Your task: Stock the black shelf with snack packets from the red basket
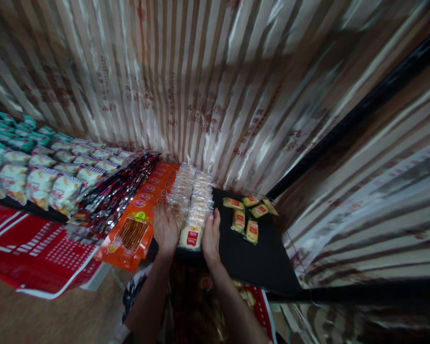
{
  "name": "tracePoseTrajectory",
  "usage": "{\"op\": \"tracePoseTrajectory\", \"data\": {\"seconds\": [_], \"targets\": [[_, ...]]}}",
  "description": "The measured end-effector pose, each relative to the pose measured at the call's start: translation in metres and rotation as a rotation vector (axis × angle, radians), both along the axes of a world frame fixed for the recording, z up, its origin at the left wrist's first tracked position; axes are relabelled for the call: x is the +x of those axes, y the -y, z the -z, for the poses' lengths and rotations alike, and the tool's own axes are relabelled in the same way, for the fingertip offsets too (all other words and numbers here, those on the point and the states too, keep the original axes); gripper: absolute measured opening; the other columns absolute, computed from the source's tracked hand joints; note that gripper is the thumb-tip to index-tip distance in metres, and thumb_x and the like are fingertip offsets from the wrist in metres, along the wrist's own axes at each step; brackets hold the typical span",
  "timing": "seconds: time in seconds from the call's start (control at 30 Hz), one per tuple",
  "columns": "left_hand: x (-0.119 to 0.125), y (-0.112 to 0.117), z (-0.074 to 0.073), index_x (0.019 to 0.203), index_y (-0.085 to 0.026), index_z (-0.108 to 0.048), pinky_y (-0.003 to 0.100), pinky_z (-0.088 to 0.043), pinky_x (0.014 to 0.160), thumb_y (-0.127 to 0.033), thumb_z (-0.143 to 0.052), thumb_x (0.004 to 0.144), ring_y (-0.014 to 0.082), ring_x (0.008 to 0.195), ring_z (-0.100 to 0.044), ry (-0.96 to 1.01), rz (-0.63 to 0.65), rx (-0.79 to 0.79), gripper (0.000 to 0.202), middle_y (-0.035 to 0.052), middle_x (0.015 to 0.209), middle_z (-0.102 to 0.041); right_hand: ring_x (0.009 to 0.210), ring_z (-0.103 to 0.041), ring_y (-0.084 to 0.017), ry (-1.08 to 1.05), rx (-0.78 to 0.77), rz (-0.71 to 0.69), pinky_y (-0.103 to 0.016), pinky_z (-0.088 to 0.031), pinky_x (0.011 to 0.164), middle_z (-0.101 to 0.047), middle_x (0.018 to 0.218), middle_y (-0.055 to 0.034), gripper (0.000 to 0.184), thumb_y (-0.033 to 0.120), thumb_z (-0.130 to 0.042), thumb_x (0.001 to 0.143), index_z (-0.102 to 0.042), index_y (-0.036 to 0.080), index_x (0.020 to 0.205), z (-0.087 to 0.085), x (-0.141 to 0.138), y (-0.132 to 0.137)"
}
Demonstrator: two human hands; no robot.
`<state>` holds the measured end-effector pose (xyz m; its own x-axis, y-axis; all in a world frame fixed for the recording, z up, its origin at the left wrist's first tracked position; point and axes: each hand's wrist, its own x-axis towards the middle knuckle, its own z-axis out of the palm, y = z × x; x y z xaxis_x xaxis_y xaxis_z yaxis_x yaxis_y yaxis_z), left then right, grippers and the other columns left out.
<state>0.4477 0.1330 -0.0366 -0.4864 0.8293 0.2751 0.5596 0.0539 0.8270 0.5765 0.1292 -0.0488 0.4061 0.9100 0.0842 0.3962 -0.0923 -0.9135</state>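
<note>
Two rows of clear-wrapped pale snack packets [195,200] with red labels lie stacked on a black shelf [258,258]. My left hand [165,229] rests flat on the left row, fingers stretched forward. My right hand [211,236] presses against the right side of the front packet [191,235], fingers extended along it. Both hands flank the front of the rows, and neither is wrapped round a packet.
Orange snack bags [136,229] lie left of the rows, then dark shiny packets [111,200] and white-and-yellow bags [39,181]. A few small yellow packets [247,215] lie loose at right. Striped plastic sheeting [215,86] hangs behind. A red printed banner [32,248] hangs below the left shelf.
</note>
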Motion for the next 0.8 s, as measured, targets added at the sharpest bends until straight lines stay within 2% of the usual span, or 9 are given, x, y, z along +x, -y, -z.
{"op": "tracePoseTrajectory", "data": {"seconds": [0.1, 0.23, 0.4, 0.5, 0.6, 0.7, 0.8], "targets": [[0.002, -0.001, -0.001, 0.133, -0.011, -0.04, 0.05, -0.029, 0.107, -0.04, -0.022, 0.093, 0.0289, 0.13, -0.036, -0.007, 0.034, -0.043, 0.053, 0.0181, 0.137, -0.044, 0.133, -0.031, -0.021, -0.01, 0.019, -0.018, -0.037, -0.026, 0.107, -0.03, 0.145, -0.0136, 0.068, 0.055, -0.015, 0.088, -0.019, 0.013, 0.142, 0.003, -0.01, -0.007], [0.004, 0.0, 0.003, 0.132, -0.012, -0.04, 0.05, -0.034, 0.103, -0.038, -0.023, 0.093, 0.0294, 0.126, -0.041, -0.051, 0.071, -0.011, 0.05, 0.0182, 0.134, -0.046, 0.133, -0.029, -0.023, 0.039, 0.099, 0.029, -0.04, -0.023, 0.108, -0.032, 0.143, -0.0156, 0.066, 0.051, -0.016, 0.089, -0.025, 0.01, 0.139, 0.007, -0.018, -0.012], [0.009, -0.001, 0.005, 0.131, -0.01, -0.04, 0.052, -0.038, 0.097, -0.037, -0.025, 0.092, 0.0326, 0.122, -0.043, -0.114, 0.042, -0.004, 0.05, 0.022, 0.13, -0.047, 0.129, -0.033, -0.024, 0.106, 0.118, 0.104, -0.041, -0.026, 0.105, -0.038, 0.139, -0.0166, 0.06, 0.046, -0.017, 0.09, -0.031, 0.011, 0.136, 0.007, -0.024, -0.013], [0.012, -0.001, 0.003, 0.132, -0.008, -0.039, 0.052, -0.038, 0.096, -0.036, -0.025, 0.092, 0.0342, 0.121, -0.043, -0.123, 0.032, -0.04, 0.051, 0.0241, 0.13, -0.046, 0.128, -0.035, -0.025, 0.124, 0.11, 0.099, -0.041, -0.026, 0.105, -0.04, 0.138, -0.017, 0.06, 0.046, -0.017, 0.09, -0.032, 0.01, 0.136, 0.007, -0.026, -0.013], [0.009, 0.002, -0.002, 0.134, -0.008, -0.036, 0.051, -0.035, 0.099, -0.036, -0.025, 0.092, 0.0332, 0.124, -0.041, -0.099, 0.06, -0.061, 0.052, 0.023, 0.133, -0.044, 0.129, -0.034, -0.024, 0.084, 0.093, 0.064, -0.041, -0.024, 0.106, -0.039, 0.139, -0.0169, 0.064, 0.049, -0.017, 0.089, -0.031, 0.009, 0.137, 0.006, -0.024, -0.012], [0.002, 0.006, -0.011, 0.136, -0.007, -0.033, 0.047, -0.027, 0.107, -0.038, -0.025, 0.092, 0.0304, 0.132, -0.031, -0.071, 0.081, -0.07, 0.055, 0.0207, 0.141, -0.035, 0.132, -0.031, -0.023, -0.02, 0.075, 0.028, -0.041, -0.021, 0.108, -0.033, 0.144, -0.0136, 0.068, 0.056, -0.019, 0.088, -0.026, 0.013, 0.14, 0.004, -0.013, -0.01], [-0.011, -0.003, -0.022, 0.136, -0.009, -0.034, 0.044, -0.018, 0.112, -0.042, -0.027, 0.091, 0.0273, 0.137, -0.022, 0.01, 0.138, -0.077, 0.057, 0.0173, 0.146, -0.03, 0.135, -0.026, -0.021, -0.133, 0.107, 0.008, -0.038, -0.017, 0.111, -0.029, 0.147, -0.009, 0.072, 0.061, -0.023, 0.086, -0.025, 0.017, 0.142, 0.001, 0.004, -0.014]]}}
